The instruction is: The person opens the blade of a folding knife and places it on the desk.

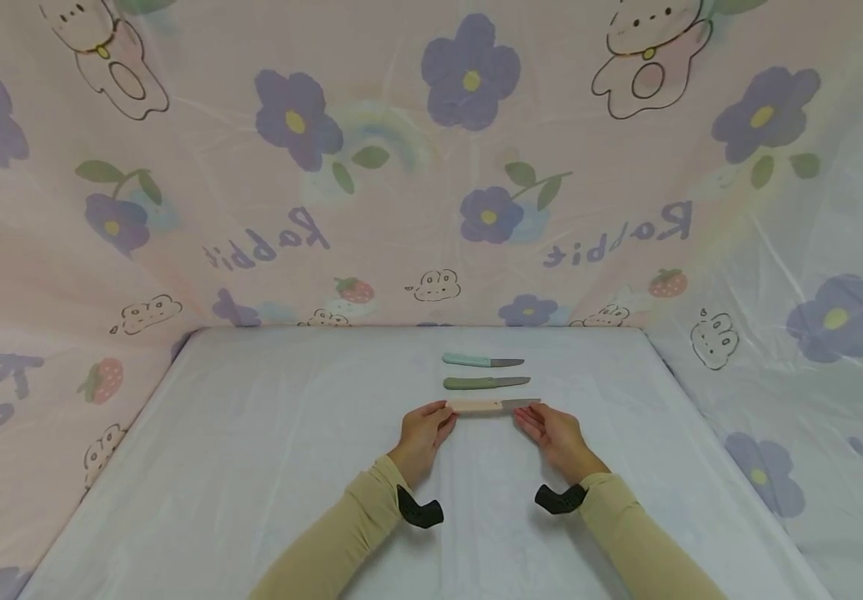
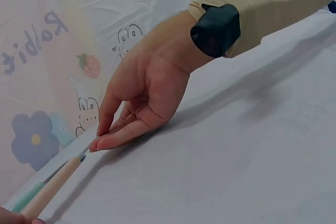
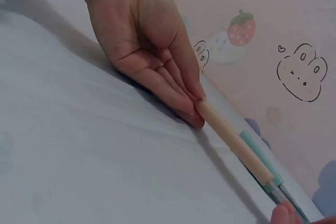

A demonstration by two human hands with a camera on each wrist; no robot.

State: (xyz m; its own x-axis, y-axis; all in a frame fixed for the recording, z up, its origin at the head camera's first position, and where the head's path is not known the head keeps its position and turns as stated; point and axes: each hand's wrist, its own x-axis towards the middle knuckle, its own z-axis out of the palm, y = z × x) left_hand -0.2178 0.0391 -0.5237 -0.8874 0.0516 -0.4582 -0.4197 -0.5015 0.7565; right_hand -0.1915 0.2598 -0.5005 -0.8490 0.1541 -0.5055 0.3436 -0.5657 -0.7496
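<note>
A knife with a pale peach handle (image 1: pixel 476 407) is held level between both hands, blade to the right. My left hand (image 1: pixel 422 437) pinches the butt of its handle between thumb and fingers. At the other end, my right hand (image 1: pixel 560 437) pinches the blade near the tip. The right wrist view shows the left hand (image 3: pixel 142 35) on the handle end, and a shadow lies beneath the knife. Beyond it lie a green-handled knife (image 1: pixel 469 384) and a mint-handled knife (image 1: pixel 466 360), both with blades pointing right.
A white cloth covers the table (image 1: pixel 251 483). Patterned curtain walls (image 1: pixel 401 192) with flowers and rabbits rise at the back and both sides. A black wrist camera (image 1: pixel 419 510) sits on the left wrist, another (image 1: pixel 560 500) on the right.
</note>
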